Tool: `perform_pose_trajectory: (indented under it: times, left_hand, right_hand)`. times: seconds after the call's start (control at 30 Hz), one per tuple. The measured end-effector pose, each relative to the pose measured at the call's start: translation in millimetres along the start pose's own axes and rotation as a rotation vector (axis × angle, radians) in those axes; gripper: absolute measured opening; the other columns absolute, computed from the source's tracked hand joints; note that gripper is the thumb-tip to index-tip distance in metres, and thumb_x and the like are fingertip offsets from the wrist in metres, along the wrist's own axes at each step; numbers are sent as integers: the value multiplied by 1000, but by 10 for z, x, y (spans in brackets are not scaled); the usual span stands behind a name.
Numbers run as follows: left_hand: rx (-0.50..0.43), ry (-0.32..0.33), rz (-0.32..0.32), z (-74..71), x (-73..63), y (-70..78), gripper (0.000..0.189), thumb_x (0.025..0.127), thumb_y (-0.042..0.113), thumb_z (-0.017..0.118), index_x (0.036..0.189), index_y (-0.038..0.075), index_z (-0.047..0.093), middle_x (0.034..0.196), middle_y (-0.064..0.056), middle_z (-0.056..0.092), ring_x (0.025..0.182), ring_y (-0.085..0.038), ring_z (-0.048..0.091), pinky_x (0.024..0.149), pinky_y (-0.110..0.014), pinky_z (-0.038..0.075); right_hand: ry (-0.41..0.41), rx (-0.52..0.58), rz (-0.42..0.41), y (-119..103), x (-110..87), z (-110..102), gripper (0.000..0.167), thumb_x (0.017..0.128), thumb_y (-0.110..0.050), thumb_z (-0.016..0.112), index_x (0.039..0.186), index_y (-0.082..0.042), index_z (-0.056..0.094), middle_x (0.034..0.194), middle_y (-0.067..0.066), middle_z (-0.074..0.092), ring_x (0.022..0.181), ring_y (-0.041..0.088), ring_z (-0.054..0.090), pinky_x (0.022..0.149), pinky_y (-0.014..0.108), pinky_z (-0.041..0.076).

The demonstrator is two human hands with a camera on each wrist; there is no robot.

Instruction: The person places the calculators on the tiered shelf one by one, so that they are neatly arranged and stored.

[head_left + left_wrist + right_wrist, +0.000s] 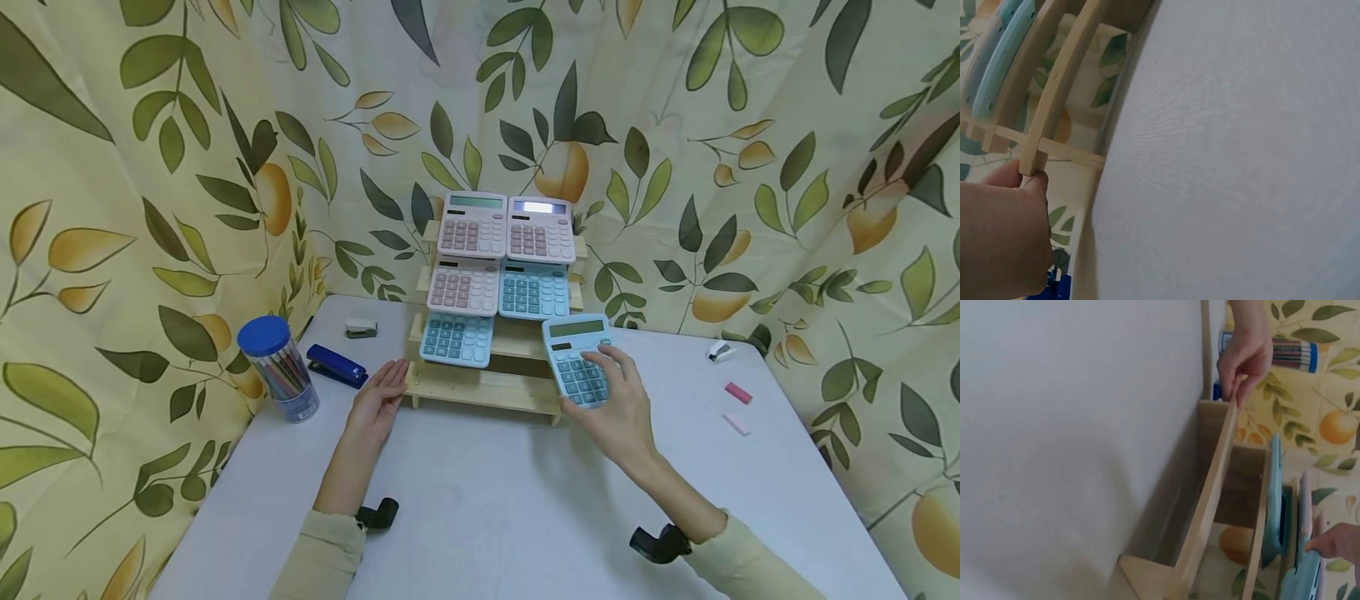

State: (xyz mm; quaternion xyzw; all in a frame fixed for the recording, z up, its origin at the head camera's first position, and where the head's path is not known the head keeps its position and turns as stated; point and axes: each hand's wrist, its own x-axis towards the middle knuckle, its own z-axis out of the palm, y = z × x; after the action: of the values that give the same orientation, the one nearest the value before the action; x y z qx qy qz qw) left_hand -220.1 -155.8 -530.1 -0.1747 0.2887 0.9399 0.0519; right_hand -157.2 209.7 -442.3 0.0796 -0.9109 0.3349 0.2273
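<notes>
A tiered wooden display rack (pixel 487 392) stands on the table, its steps bearing several calculators. My left hand (pixel 375 400) pinches the left end of the lowest step between thumb and fingers, as the left wrist view shows up close. In my right hand (pixel 618 412) is a blue calculator (pixel 576 328), gripped by its sides and tilted back at the rack's right end. Two pink calculators (pixel 472 223) lean on the top step. Below them are another pink calculator (pixel 462 286) and a blue one (pixel 534 289). One more blue calculator (pixel 456 339) leans lower left.
Left of the rack are a blue-lidded tub of pencils (pixel 279 367), a blue stapler (pixel 337 365) and a small grey-white item (pixel 361 328). At the right lie a small white-and-black item (pixel 721 352), a red-pink block (pixel 738 392) and a pale pink block (pixel 737 423). Patterned curtain (pixel 660 125) surrounds the table.
</notes>
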Motion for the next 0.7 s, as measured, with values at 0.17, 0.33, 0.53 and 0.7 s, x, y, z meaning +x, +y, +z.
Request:
perform_pose_trajectory:
  times: [0.17,0.33,0.53,0.7]
  left_hand:
    - [1,3,4,-8,-7,-2,77,97,-24,39,166,5,21,169,-16,31,154,-24,35,122,-31,35]
    - [13,1,5,-5,-18,3,77,97,-24,39,166,5,22,168,-15,32,153,-24,36,122,-31,35]
    - [13,3,0,-1,-17,5,76,98,-24,39,166,5,21,168,-15,32,153,-24,37,121,-31,36]
    - [6,0,3,6,-19,4,76,98,-23,38,166,5,21,169,-15,31,153,-24,36,122,-32,35]
  right_hand:
    - [0,0,-27,-81,-6,55,71,70,-18,95,133,-6,64,151,20,47,133,45,51,99,59,54]
    - [16,-16,-53,-158,-18,88,71,68,-21,95,132,-6,66,149,21,49,133,47,52,99,62,52]
    - [10,-24,-42,-243,-68,123,72,68,-21,96,132,-8,66,150,20,49,132,47,52,98,65,48]
    - [-24,-11,-27,-288,-134,184,72,68,-21,96,132,-9,66,150,18,49,132,47,52,98,66,44]
